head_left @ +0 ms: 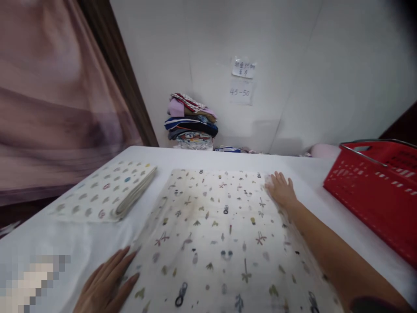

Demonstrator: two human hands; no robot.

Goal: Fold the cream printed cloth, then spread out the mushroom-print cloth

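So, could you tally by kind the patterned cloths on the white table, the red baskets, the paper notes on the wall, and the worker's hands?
Patterned cloths: 2 (folded cloth, spread cloth)
Red plastic basket: 1
Paper notes: 2 (upper note, lower note)
Hands: 2 (left hand, right hand)
Total: 7

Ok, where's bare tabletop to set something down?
The table is bare between the right hand and red basket, between the folded cloth and left hand, and in a band beyond the spread cloth. It's crowded mid-table, where that cloth lies, a hand at each side.
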